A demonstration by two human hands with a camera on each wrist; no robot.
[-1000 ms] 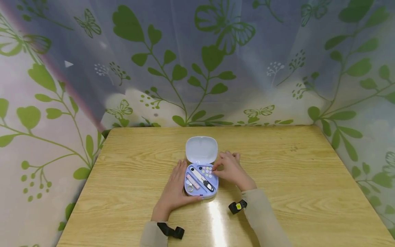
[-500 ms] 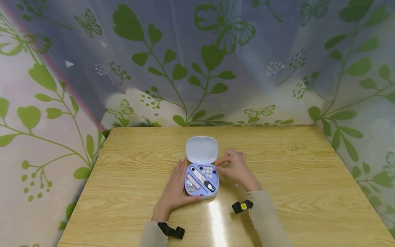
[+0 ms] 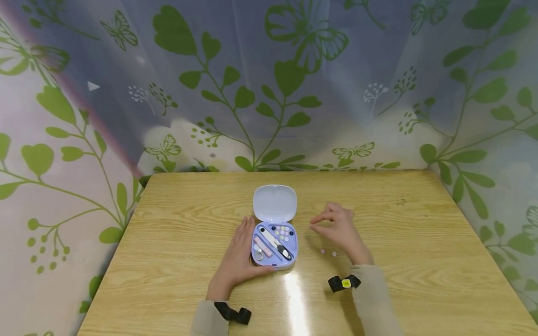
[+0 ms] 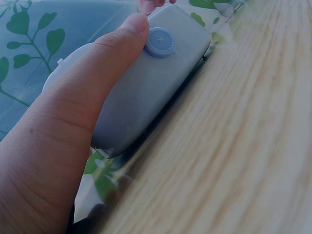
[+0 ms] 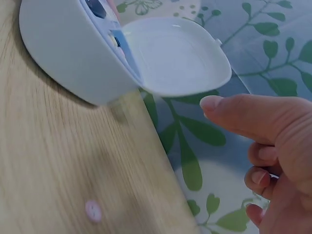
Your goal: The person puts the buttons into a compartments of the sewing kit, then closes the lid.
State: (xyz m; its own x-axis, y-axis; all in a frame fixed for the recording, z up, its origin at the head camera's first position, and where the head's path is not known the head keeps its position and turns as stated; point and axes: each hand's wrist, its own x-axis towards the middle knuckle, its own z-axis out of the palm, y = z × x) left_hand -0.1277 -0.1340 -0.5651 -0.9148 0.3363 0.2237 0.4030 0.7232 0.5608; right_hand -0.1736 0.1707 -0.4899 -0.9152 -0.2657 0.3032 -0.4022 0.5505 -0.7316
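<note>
An open lavender sewing box point(image 3: 275, 267) stands on the table, its white lid point(image 3: 275, 204) raised at the back. My left hand point(image 3: 238, 255) holds its near-left corner, fingers along the left side and thumb point(image 4: 122, 46) across the front beside a round blue latch point(image 4: 160, 43). Small buttons point(image 3: 282, 233) fill the far-right compartment. A long white-and-black tool point(image 3: 275, 243), a pink strip point(image 3: 263, 247) and a silver ring point(image 3: 259, 255) lie in the others. My right hand point(image 3: 339, 232) hovers right of the box, thumb and index tips close together; whether anything is between them is unclear.
On the table point(image 3: 176, 261) below my right hand lie a pink button point(image 3: 322, 251) and a white button point(image 3: 334, 254). A leaf-printed curtain point(image 3: 235, 116) surrounds the table's back and sides. A black camera point(image 3: 345, 283) sits on the right wrist.
My right hand has moved rightward, away from the button compartment. This uncovers a black button in the box and the two loose buttons on the table. My left hand stays in place.
</note>
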